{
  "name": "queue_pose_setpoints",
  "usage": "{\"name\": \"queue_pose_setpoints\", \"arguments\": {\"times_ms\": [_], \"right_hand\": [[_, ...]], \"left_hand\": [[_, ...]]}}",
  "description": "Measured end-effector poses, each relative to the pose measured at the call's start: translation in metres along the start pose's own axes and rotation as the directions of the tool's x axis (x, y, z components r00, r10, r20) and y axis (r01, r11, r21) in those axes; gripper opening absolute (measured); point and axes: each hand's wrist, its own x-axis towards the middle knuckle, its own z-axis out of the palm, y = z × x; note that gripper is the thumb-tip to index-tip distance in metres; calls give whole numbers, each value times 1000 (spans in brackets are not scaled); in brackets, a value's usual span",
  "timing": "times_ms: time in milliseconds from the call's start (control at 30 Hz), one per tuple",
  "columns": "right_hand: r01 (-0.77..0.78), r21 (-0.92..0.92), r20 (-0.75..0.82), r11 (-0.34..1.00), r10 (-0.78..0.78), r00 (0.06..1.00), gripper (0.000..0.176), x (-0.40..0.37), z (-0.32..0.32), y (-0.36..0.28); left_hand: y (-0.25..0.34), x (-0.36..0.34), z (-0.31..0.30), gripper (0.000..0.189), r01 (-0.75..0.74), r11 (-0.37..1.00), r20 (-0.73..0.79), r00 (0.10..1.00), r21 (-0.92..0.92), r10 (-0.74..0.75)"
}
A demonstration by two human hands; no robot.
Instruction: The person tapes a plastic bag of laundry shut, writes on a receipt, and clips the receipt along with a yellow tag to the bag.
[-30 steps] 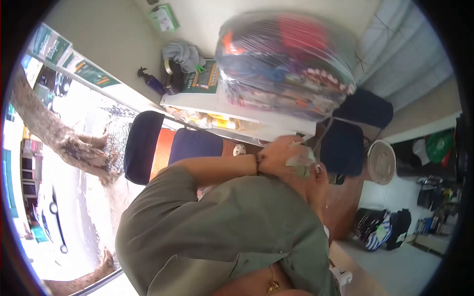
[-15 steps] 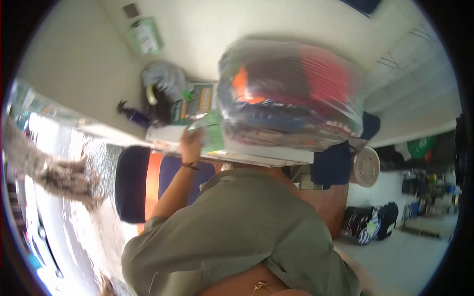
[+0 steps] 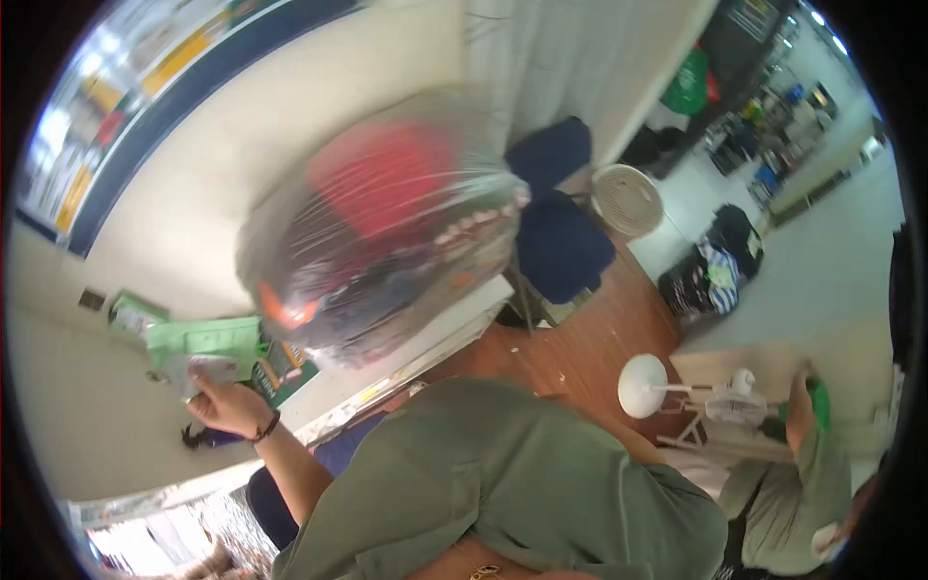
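My left hand [image 3: 228,407], with a dark bracelet at the wrist, is raised at the left with its fingers closed on a light green paper [image 3: 205,338]. Clear, crumpled-looking plastic shows at the fingers, and blur hides exactly how the two join. A big clear plastic bag [image 3: 377,213], packed with red, dark and orange cloth, rests on the white tabletop [image 3: 449,329] to the right of this hand. Below the paper lies a dark green printed item [image 3: 282,372], partly covered. My right hand is out of sight; only part of that arm shows beside my olive shirt.
Dark blue chairs [image 3: 561,242] stand beyond the bag, near a round woven basket [image 3: 626,200]. A white fan [image 3: 643,387] stands to the right. Another person's hand [image 3: 800,411] is by a green object. Bags [image 3: 710,266] lie on the floor.
My view has swung to the right, bringing the fan and another person into sight. My left hand has lifted the green paper from beside the bag up toward the wall.
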Motion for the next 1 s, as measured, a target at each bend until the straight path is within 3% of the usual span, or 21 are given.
{"name": "queue_pose_setpoints", "arguments": {"times_ms": [100, 133, 200, 267, 300, 367, 433, 500, 600, 700, 733, 800, 833, 867, 933, 1000], "right_hand": [[-98, 78, -11, 992, 99, 995, 27, -33, 14, 46], [-128, 93, -12, 987, 130, 991, 27, -41, 18, 62], [-185, 114, -6, 976, 187, 982, 27, -53, 23, 92], [-228, 117, 0, 967, 229, 973, 27, -63, 22, 121], [-249, 116, -8, 961, 252, 968, 27, -66, 17, 137], [-289, 111, -36, 951, 295, 955, 28, -73, 5, 172], [-312, 117, -80, 943, 322, 943, 28, -77, -13, 202], [-322, 118, -132, 940, 336, 933, 28, -77, -33, 225], [-287, 86, -176, 954, 298, 938, 28, -55, -69, 233], [-213, 59, -204, 975, 221, 954, 28, -30, -95, 222], [-182, 51, -209, 982, 189, 959, 29, -24, -102, 207], [-114, 36, -213, 993, 119, 970, 29, -9, -113, 188], [-78, 27, -210, 997, 82, 974, 29, 0, -116, 174], [-37, 18, -209, 999, 40, 977, 29, 9, -118, 156], [45, -2, -185, 999, -44, 982, 29, 24, -119, 117], [117, -22, -150, 993, -119, 982, 29, 34, -117, 74]], "left_hand": [[54, -34, 37, 23, 96, 963, 79, 994, -253, -78], [48, -43, 37, 21, 106, 987, 109, 990, -118, -93], [34, -70, 41, 18, 120, 984, 307, 939, 128, -155], [28, -98, 45, 15, 160, 970, 404, 887, 182, -222], [36, -118, 60, 12, 216, 972, 427, 873, 96, -236], [80, -144, 74, 13, 475, 874, 581, 685, 103, -440], [94, -167, 87, 34, 645, 747, 696, 611, -161, -378], [110, -174, 88, 40, 736, 657, 780, 504, -163, -371], [113, -184, 82, 45, 723, 684, 783, 482, -102, -393], [118, -171, 79, 48, 548, 818, 718, 499, 172, -485], [118, -162, 90, 48, 468, 883, 734, 592, 24, -334], [142, -135, 105, 48, 170, 967, 704, 663, 188, -254], [130, -122, 120, 48, 145, 984, 708, 684, 101, -173], [115, -107, 138, 49, 114, 993, 703, 706, 11, -89], [97, -83, 171, 53, -206, 978, 665, 724, -43, 182], [85, -74, 194, 64, -385, 920, 593, 759, 74, 270]]}}
